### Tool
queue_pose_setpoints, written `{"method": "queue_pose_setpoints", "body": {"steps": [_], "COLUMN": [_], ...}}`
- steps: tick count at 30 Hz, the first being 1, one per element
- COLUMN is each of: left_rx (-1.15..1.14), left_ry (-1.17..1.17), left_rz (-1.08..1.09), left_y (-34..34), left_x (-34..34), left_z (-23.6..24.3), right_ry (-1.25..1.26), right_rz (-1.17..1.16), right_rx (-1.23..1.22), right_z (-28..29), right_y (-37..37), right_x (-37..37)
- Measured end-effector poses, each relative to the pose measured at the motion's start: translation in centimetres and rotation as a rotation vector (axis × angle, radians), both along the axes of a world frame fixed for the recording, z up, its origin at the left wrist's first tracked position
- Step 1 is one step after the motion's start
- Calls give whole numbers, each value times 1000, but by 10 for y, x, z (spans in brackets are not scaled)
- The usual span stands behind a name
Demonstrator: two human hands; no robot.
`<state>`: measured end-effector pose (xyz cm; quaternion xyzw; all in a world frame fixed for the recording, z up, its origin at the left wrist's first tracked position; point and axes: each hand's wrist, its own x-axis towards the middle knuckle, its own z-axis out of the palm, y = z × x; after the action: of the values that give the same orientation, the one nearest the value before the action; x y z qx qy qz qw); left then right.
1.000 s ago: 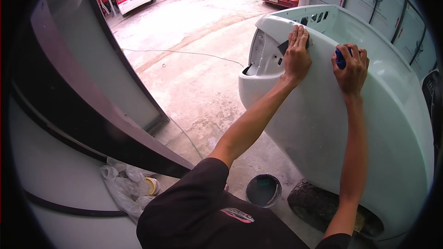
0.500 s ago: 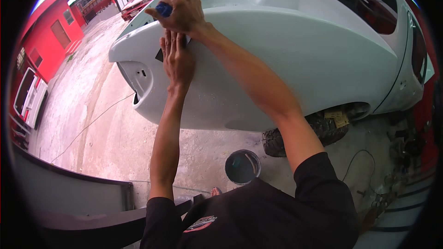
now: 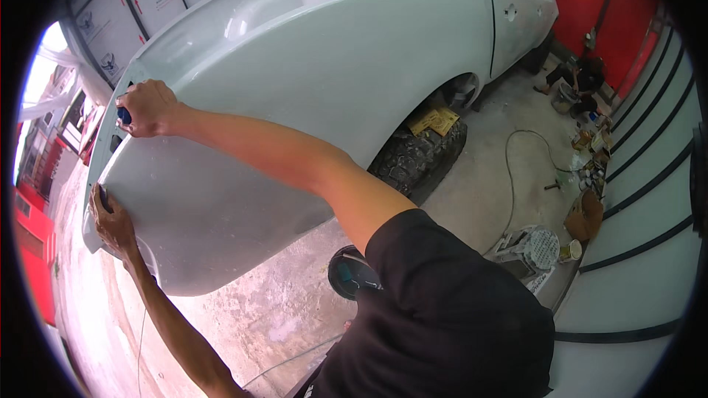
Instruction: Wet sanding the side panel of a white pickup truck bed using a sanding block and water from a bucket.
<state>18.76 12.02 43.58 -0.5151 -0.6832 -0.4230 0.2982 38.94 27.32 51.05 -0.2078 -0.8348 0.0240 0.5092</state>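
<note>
A pale grey-white pickup truck bed side panel [image 3: 310,81] stretches out before me, with water drops on its surface. My right hand [image 3: 151,108] is closed around a dark blue thing [image 3: 124,115] at the bed's top rear edge; most of it is hidden in my fist, and I cannot tell its kind. Lower, at the panel's rear corner, my left hand [image 3: 113,225] is bent round a dark piece that looks like sandpaper [image 3: 105,200], between the thumb and fingers.
A dark bucket [image 3: 352,273] of liquid stands on the concrete floor below the panel. Right of it is the truck's tyre [image 3: 424,155], with a yellow piece on top. A hose [image 3: 510,169] curves across the floor. Another person [image 3: 582,77] sits low by the red wall.
My view has swung right along the truck. My hands have moved apart; the left one, earlier flat over a dark sheet on the panel, is now at the rear corner with its fingers curled.
</note>
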Motion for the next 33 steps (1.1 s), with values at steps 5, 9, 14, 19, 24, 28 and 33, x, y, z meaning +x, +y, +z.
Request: {"method": "queue_pose_setpoints", "body": {"steps": [5,9,14,19,24,28,33], "left_rx": [18,-49,-247,-128,-439,-333,-400], "left_ry": [284,555,198,476,166,236,229], "left_rz": [-129,-62,239,-300,112,-199,-24], "left_y": [77,6,58,38,31,59,24], "left_x": [91,-124,-30,-44,-81,-7,-139], "left_z": [-1,-7,-8,14,12,16,26], "right_ry": [94,37,35,68,119,107,183], "right_rz": [-70,-189,-419,-288,-445,-380,-347], "right_rx": [50,-39,10,3,-18,-65,-58], "right_z": [-19,1,-12,-8,-12,-17,-6], "right_y": [16,28,55,67,65,63,59], "right_x": [36,88,138,169,169,183,170]}}
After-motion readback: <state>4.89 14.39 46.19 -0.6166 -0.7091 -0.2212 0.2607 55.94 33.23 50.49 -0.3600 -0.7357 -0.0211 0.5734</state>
